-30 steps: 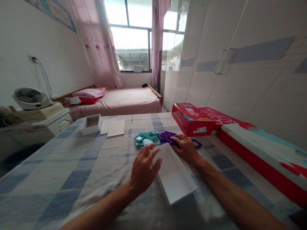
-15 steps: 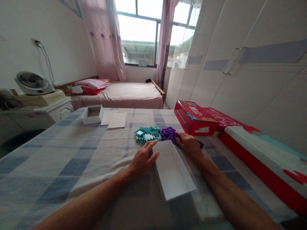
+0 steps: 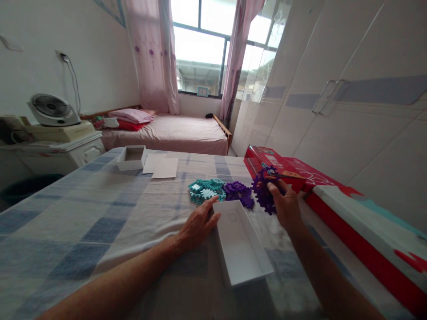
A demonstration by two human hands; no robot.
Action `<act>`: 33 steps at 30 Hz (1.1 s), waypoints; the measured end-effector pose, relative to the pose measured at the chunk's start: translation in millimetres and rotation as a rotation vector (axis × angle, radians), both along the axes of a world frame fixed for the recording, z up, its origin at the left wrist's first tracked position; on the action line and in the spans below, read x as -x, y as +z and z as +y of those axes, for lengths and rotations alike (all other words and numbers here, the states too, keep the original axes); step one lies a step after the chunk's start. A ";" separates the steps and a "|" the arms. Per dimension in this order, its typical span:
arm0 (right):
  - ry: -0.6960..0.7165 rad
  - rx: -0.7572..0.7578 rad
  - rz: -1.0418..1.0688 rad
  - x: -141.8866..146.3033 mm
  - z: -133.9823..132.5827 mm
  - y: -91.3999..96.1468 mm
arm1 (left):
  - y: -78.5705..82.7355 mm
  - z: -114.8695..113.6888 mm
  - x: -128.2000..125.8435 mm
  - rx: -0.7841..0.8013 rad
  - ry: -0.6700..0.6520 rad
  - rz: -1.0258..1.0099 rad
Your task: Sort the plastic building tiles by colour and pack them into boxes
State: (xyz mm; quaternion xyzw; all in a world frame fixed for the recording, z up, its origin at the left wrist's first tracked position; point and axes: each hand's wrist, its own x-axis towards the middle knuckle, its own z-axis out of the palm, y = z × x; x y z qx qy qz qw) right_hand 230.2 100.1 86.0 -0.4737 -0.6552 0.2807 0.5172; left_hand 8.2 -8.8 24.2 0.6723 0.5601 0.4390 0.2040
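In my right hand (image 3: 287, 205) is a purple toothed plastic ring (image 3: 263, 190), pinched between thumb and fingers and raised above the table, in front of the red box. My left hand (image 3: 198, 222) rests at the far left corner of a white open-topped box (image 3: 242, 242), its fingers stretched out and thumb apart over the rim. The inside of this box looks bare. Just beyond it lie a pile of purple toothed pieces (image 3: 238, 192) and, to their left, a pile of teal and pale toothed pieces (image 3: 203, 189).
A smaller white box (image 3: 130, 164) and white cards (image 3: 166, 168) lie at the table's far left. Along the right side stand a red printed box (image 3: 251, 161) and a long red-and-white package (image 3: 353, 226). A checked cloth (image 3: 133, 231) covers the table.
My right hand has lifted a purple toothed ring off the purple pile, up and to the right. My left hand stays at the white box. The view has shifted slightly.
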 end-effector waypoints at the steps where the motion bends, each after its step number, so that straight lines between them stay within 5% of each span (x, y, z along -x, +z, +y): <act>1: 0.097 0.081 0.115 3.6 -11.3 7.8 | -0.1 0.1 -0.2 -0.006 -0.001 0.006; 3: 0.276 0.249 0.239 12.7 -34.9 16.9 | 0.0 -0.2 -0.8 -0.015 0.004 0.014; 6: 0.409 0.374 0.156 25.8 -66.1 14.5 | 1.2 -2.1 -1.3 0.009 0.067 0.034; 11: 0.461 0.181 -0.270 34.9 -93.3 4.5 | 4.4 -7.5 -0.8 0.043 0.163 0.036; 14: 0.363 -0.037 -0.405 27.0 -83.1 6.7 | 5.0 -10.4 -1.5 0.025 0.113 0.018; 17: 0.104 -0.163 -0.614 5.2 -49.0 3.6 | 3.5 -11.1 -3.2 0.011 0.075 -0.038; 20: -0.143 -0.086 -0.982 -22.2 -11.1 -10.7 | 0.5 -7.4 -4.0 0.015 0.055 -0.176; 23: -0.202 0.074 -1.209 -40.2 10.4 -29.1 | -1.6 -2.0 -2.9 0.035 0.021 -0.276; 29: -0.181 0.092 -1.030 -44.7 16.2 -37.6 | 2.2 -4.0 -1.4 -0.067 -0.127 -0.127; 33: 0.117 0.143 -0.634 -37.5 -4.2 -7.3 | 2.4 -7.1 -2.8 -0.108 -0.146 -0.012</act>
